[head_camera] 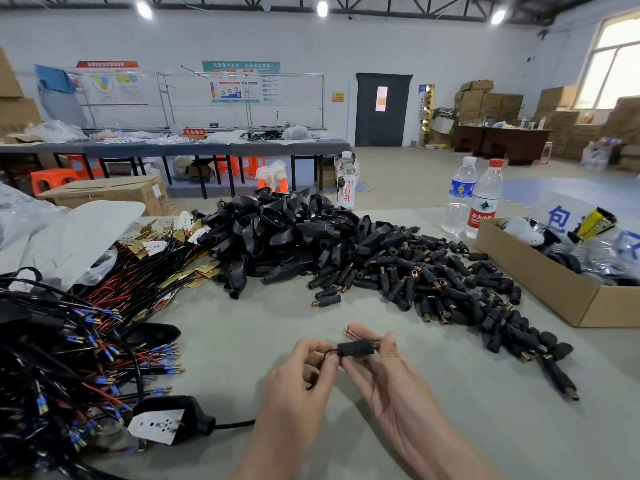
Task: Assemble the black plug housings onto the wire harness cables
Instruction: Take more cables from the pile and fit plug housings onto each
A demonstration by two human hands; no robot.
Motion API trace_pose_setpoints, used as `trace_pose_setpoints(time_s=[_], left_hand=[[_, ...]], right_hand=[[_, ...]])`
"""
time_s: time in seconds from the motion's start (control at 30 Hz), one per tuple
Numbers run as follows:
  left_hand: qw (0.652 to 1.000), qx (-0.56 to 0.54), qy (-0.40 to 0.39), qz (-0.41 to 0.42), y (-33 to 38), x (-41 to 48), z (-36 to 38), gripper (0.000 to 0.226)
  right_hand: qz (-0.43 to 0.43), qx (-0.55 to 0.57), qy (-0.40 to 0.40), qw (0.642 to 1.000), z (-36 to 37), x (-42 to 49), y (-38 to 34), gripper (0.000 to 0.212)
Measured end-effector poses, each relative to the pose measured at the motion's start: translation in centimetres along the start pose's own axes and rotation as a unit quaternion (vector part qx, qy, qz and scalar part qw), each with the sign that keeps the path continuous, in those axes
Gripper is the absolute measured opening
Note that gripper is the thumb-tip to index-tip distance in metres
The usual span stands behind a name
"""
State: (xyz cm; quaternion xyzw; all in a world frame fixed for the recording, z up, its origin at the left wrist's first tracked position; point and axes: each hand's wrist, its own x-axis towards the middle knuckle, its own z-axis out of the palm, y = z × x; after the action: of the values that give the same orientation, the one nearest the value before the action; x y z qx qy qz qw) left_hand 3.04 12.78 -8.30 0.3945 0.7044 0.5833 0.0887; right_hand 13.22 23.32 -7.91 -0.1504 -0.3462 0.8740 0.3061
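My right hand [388, 379] pinches a small black plug housing [355, 348] between thumb and fingers, held level above the table. A thin black cable [327, 355] runs out of its left end into my left hand [301, 382], which pinches it. Bare red and copper wire tips stick out behind the housing. A heap of small black plug housings with brass ends [443, 289] lies to the right. A pile of larger black shells [287, 233] sits at the centre back. Bundled harness cables with blue terminals [79, 341] fill the left side.
An open cardboard box [554, 289] of parts stands at the right edge. Two water bottles [474, 195] stand behind the plug heap, a third bottle [346, 181] behind the shells. A finished black shell with a white board [169, 422] lies at front left.
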Motion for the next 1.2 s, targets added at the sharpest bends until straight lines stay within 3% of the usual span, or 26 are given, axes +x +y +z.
trace_pose_setpoints(time_s=[0.27,0.57,0.77,1.07,1.2], left_hand=[[1.0,0.004,0.02,0.009,-0.2,0.0,-0.1,0.015],[0.999,0.009,-0.023,0.038,-0.8,0.1,-0.4,0.02],[0.999,0.008,-0.031,0.041,-1.4,0.3,-1.1,0.009],[0.996,0.045,-0.064,0.039,-1.4,0.2,-1.4,0.013],[0.997,0.042,-0.047,0.032,-1.1,0.2,-1.4,0.013]], right_hand=[[0.015,-0.015,-0.02,1.0,0.1,-0.2,-0.3,0.03],[0.013,-0.041,-0.035,0.998,0.2,-0.4,-0.7,0.031],[0.008,-0.029,-0.018,0.999,0.2,-0.2,-0.6,0.043],[0.042,-0.056,-0.035,0.997,0.5,-0.6,-0.9,0.033],[0.045,-0.059,-0.027,0.997,0.7,-0.7,-0.9,0.04]])
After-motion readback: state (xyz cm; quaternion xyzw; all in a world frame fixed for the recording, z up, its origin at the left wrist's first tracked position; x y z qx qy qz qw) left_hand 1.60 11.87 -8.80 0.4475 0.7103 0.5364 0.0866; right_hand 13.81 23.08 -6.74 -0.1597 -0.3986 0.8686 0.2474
